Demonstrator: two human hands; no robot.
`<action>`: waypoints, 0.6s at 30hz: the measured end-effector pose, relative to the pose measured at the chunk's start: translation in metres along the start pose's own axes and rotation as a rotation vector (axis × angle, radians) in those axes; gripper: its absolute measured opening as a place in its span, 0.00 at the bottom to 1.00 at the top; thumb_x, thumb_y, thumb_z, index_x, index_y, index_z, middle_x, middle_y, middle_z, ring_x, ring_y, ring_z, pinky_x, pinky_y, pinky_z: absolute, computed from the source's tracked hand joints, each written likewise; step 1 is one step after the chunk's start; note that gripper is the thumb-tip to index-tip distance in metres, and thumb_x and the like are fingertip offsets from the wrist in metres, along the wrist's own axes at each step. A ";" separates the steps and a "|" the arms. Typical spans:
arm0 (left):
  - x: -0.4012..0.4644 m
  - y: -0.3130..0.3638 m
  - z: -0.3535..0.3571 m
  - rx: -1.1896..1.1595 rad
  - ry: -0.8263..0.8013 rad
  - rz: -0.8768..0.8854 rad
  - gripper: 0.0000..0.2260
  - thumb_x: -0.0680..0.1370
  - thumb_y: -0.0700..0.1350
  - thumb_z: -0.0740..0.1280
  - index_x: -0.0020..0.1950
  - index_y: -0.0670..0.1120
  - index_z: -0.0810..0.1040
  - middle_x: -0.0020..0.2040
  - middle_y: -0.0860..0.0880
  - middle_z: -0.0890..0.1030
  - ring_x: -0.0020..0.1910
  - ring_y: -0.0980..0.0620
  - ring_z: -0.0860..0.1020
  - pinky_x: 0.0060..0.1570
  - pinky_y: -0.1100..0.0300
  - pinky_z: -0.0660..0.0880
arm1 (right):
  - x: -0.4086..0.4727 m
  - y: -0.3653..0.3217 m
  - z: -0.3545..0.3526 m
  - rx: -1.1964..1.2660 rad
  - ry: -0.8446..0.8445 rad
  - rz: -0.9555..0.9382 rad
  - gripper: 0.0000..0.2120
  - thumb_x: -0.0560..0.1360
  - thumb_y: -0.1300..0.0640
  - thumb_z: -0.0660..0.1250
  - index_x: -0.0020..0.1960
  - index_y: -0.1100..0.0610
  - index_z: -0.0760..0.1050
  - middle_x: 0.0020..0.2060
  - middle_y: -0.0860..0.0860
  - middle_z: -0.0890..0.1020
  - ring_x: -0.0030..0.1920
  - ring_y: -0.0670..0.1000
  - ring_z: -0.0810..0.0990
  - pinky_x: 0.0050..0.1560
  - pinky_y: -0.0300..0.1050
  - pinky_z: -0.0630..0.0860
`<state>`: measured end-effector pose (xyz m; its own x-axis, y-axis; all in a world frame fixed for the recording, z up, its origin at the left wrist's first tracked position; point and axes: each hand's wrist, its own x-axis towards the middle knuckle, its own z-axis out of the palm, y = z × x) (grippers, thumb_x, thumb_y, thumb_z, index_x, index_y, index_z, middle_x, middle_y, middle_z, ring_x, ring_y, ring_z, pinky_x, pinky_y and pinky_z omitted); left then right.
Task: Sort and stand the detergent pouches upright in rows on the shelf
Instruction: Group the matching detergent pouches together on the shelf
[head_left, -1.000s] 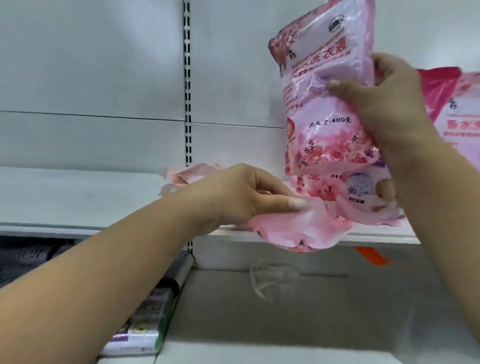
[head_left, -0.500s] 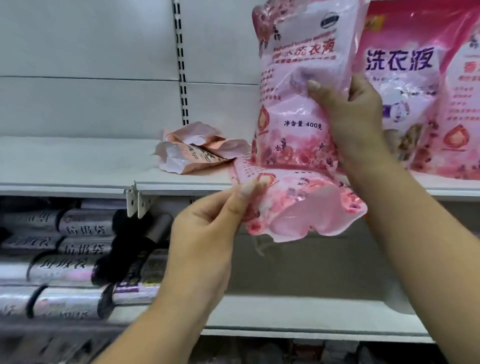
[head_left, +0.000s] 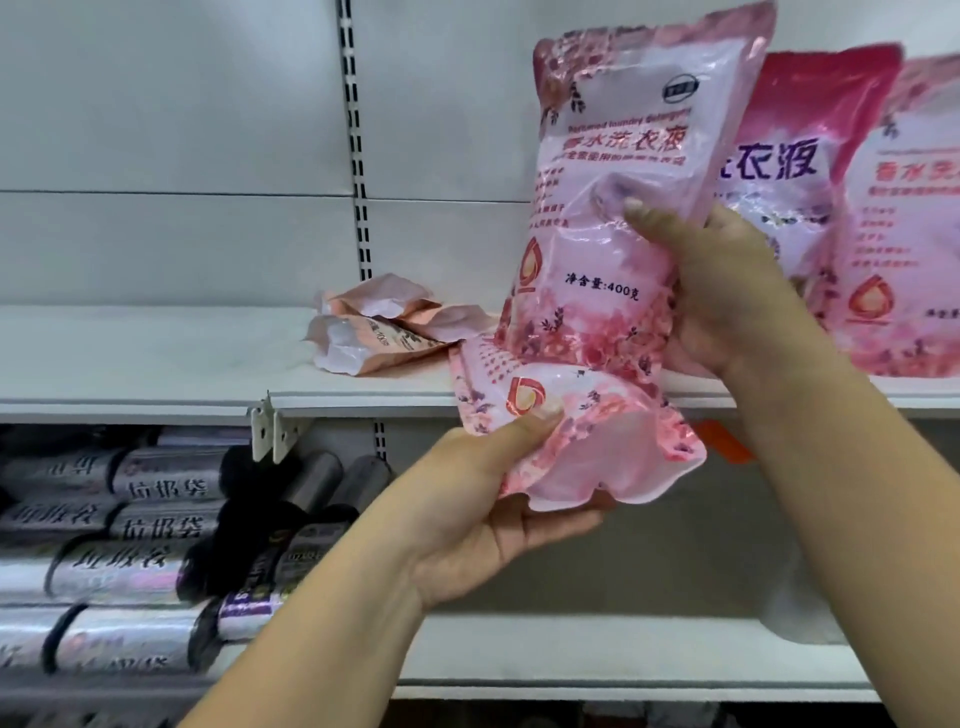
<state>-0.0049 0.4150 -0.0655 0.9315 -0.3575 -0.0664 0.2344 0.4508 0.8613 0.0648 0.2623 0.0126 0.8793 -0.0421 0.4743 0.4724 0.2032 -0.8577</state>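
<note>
Right hand (head_left: 727, 296) gripping upright pouch (head_left: 608, 208) above shelf (head_left: 156, 364) edge; left hand (head_left: 498, 499) pinching lower pouch (head_left: 571, 436) from beneath, thumb on top.

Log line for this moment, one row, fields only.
right hand: grips upright pouch | left hand: holds flat pouch at shelf edge | standing row: right

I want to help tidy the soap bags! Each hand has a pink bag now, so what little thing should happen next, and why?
Probably set the upright pouch in the right hand down on the shelf, beside the standing pouches at the right. It is already held upright close to them, while the left hand grips a floppy pouch that hangs past the shelf edge.
</note>
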 end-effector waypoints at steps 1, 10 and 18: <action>-0.001 0.001 -0.002 0.047 -0.020 0.019 0.14 0.65 0.44 0.67 0.48 0.41 0.79 0.45 0.42 0.84 0.43 0.45 0.83 0.44 0.46 0.78 | -0.002 -0.002 -0.001 0.013 -0.030 0.016 0.14 0.66 0.58 0.71 0.52 0.53 0.77 0.46 0.52 0.83 0.45 0.53 0.83 0.47 0.53 0.80; -0.005 0.006 -0.029 -0.090 -0.325 -0.244 0.25 0.54 0.46 0.82 0.48 0.41 0.84 0.48 0.40 0.83 0.44 0.42 0.82 0.45 0.42 0.78 | -0.011 -0.032 -0.021 -0.149 0.037 -0.225 0.17 0.63 0.65 0.72 0.46 0.51 0.71 0.42 0.49 0.82 0.43 0.46 0.84 0.46 0.44 0.81; -0.006 -0.007 -0.011 0.067 -0.055 -0.128 0.09 0.64 0.44 0.68 0.36 0.40 0.85 0.40 0.40 0.84 0.32 0.46 0.83 0.35 0.50 0.80 | -0.012 -0.023 -0.017 -0.227 0.089 -0.242 0.17 0.66 0.67 0.72 0.47 0.51 0.71 0.44 0.48 0.81 0.46 0.46 0.83 0.50 0.47 0.80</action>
<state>-0.0093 0.4228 -0.0768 0.8783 -0.4535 -0.1516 0.3294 0.3440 0.8793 0.0443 0.2411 0.0235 0.7370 -0.1494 0.6592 0.6609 -0.0454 -0.7491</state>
